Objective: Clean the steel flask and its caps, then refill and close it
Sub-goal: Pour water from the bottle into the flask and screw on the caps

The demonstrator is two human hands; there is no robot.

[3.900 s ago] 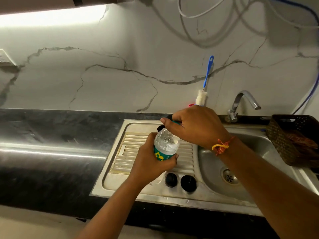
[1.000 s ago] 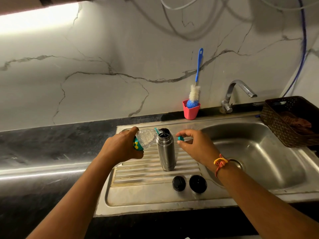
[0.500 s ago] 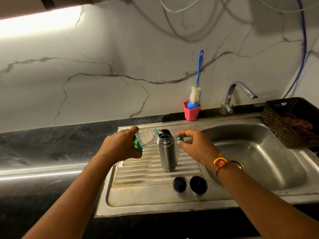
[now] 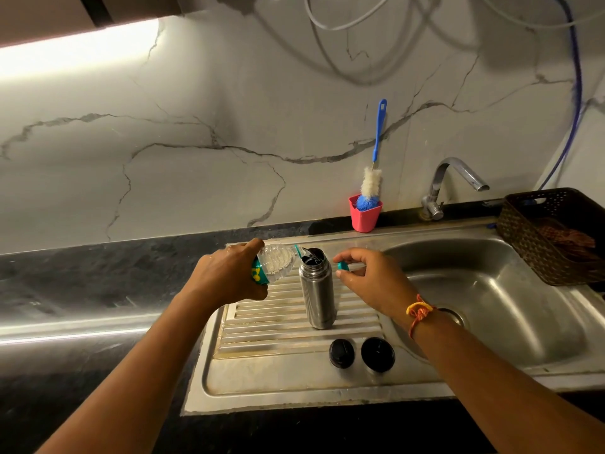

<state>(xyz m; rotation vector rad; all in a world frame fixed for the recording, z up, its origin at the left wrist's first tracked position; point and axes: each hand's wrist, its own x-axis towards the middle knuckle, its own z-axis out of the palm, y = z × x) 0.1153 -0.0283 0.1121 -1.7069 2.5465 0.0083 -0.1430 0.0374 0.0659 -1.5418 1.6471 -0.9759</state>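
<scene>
The steel flask stands upright and uncapped on the ribbed drainboard. My left hand grips a clear plastic water bottle tipped on its side, its mouth at the flask's opening. My right hand hovers just right of the flask and pinches the bottle's small teal cap between thumb and forefinger. Two black flask caps lie side by side on the flat front part of the drainboard.
The steel sink basin lies to the right with a tap behind it. A pink cup with a blue-handled bottle brush stands at the wall. A dark woven basket sits at far right. Black countertop extends left.
Earlier my right hand twisted the cap off the upright bottle. Over the last second both hands and the tipped bottle stay almost still at the flask's mouth.
</scene>
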